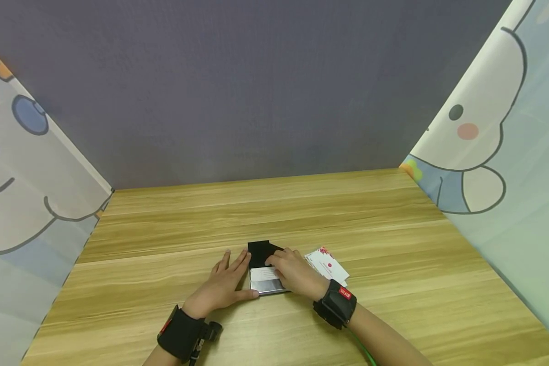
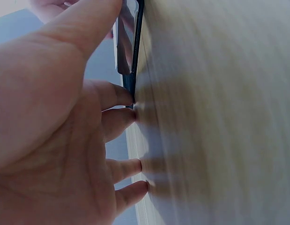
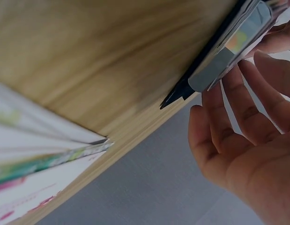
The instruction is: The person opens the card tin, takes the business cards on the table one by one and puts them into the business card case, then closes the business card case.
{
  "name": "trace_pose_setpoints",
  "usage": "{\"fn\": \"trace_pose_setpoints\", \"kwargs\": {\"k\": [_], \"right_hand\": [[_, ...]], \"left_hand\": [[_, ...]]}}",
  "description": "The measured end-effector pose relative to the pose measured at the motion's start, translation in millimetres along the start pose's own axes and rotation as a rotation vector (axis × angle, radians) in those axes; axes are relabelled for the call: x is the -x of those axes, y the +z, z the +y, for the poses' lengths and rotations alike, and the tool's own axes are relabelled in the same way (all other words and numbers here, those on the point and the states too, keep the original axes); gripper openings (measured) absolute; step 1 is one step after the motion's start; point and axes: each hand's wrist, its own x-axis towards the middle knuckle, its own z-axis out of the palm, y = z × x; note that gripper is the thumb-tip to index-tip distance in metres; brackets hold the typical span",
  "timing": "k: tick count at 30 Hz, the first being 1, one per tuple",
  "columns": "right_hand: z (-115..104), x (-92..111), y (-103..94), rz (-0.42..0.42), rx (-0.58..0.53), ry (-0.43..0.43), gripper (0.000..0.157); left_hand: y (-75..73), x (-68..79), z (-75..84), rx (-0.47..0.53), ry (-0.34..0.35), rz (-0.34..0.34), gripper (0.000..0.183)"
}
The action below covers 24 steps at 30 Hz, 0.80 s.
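Observation:
A card case (image 1: 267, 288) lies unfolded on the table, its black flap (image 1: 258, 252) away from me and its shiny metal tray towards me. White business cards (image 1: 263, 274) sit in the tray. My left hand (image 1: 223, 285) is spread along the left side, fingertips on the table and the flap's edge, thumb at the tray's near left corner. My right hand (image 1: 297, 272) bends over the right side, fingers curled and thumb at the cards. In the right wrist view, its fingers (image 3: 243, 105) are bent close against the case (image 3: 212, 70).
To the right of the case, partly behind my right wrist, lies a small pile of white cards (image 1: 329, 265) with pink floral print. The wooden table (image 1: 164, 223) ends at a grey wall panel (image 1: 256, 101). Cartoon-printed curtains (image 1: 480, 112) hang on both sides.

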Motion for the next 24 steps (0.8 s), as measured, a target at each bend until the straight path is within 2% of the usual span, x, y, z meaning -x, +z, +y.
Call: {"fn": "trace_pose_setpoints", "kwargs": {"k": [14, 24], "right_hand": [[1, 4, 0.0, 0.01, 0.007, -0.028, 0.019], [8, 11, -7.0, 0.048, -0.037, 0.015, 0.024]], "left_hand": [[0.7, -0.4, -0.9, -0.001, 0.005, 0.002, 0.088], [0.6, 0.0, -1.4, 0.009, 0.009, 0.011, 0.089]]}}
